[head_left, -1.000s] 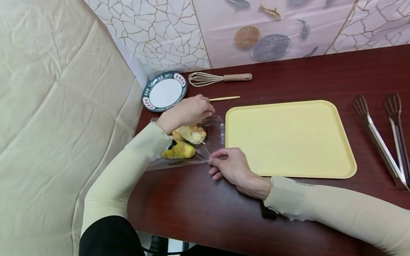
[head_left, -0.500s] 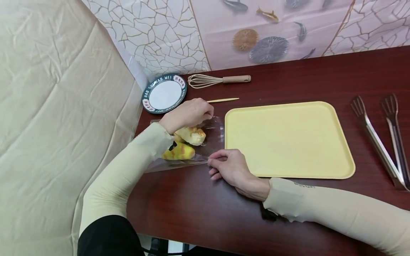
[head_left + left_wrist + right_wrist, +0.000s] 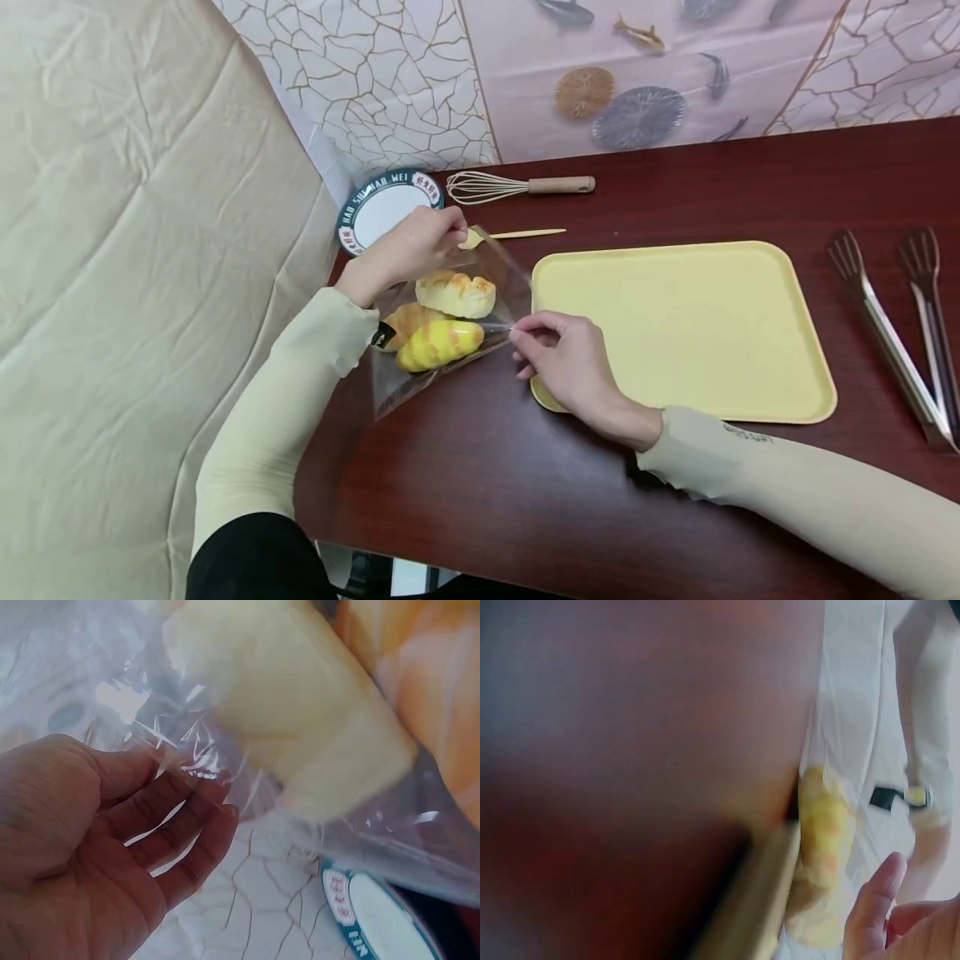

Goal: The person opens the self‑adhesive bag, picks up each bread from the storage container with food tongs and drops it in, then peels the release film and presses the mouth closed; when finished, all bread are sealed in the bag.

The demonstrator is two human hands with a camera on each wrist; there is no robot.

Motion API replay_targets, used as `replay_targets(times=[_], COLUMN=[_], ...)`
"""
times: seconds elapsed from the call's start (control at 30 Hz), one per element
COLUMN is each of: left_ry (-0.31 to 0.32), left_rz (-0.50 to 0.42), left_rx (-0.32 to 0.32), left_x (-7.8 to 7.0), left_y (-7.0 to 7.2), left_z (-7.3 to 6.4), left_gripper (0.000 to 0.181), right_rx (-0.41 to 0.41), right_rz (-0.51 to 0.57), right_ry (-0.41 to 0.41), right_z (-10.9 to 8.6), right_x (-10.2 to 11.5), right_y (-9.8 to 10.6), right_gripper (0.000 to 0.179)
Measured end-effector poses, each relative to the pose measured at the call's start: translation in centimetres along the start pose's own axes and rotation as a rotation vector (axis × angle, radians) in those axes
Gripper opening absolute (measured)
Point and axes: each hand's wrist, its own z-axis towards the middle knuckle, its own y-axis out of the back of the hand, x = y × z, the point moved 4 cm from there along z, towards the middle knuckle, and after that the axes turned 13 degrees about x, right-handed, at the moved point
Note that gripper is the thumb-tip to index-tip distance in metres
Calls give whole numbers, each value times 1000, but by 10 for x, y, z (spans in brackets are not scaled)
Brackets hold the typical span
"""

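A clear plastic bag holds three pieces of bread: a yellow striped roll, a cream-coloured bun and a browner roll. My left hand pinches the bag's far edge between thumb and fingers, beside the plate. In the left wrist view, the left hand has its thumb and fingertips on the crinkled film, with the bun close by. At the right side, my right hand pinches the bag's near edge, over the left rim of the yellow tray. The right wrist view is blurred.
A dark-rimmed plate stands behind the left hand. Beyond lie a whisk and a pale yellow utensil, its wider end partly behind the bag. Metal tongs rest at the right. The table's near edge runs below.
The bag has tilted and shifted up and right, and the breads inside show more fully. The left hand has moved left and slightly away; the right hand has risen toward the tray's left side.
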Motion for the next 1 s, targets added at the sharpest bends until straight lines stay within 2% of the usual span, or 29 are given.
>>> replay_targets(times=[0.23, 0.43, 0.63, 0.77, 0.9, 1.0], left_ry=[32, 22, -25, -90, -138, -152], left_rz=[-101, -211, -391, -454, -511, -527], left_rx=[-155, -367, -601, -720, -799, -838], left_x=[17, 20, 11, 0, -8, -13], left_y=[13, 20, 13, 7, 3, 0], left_z=[-27, -56, -93, -112, -127, -136], left_gripper=[17, 17, 21, 20, 19, 18], right_rx=[-71, -125, -168, -176, -165, -146], right_rz=[-139, -300, -401, -488, -545, -576], right_ry=[181, 428, 610, 732, 840, 877], right_z=[10, 9, 1, -10, -17, -20], right_x=[10, 24, 42, 58, 70, 75], right_y=[24, 39, 46, 48, 49, 51], right_gripper=[13, 9, 9, 13, 15, 13])
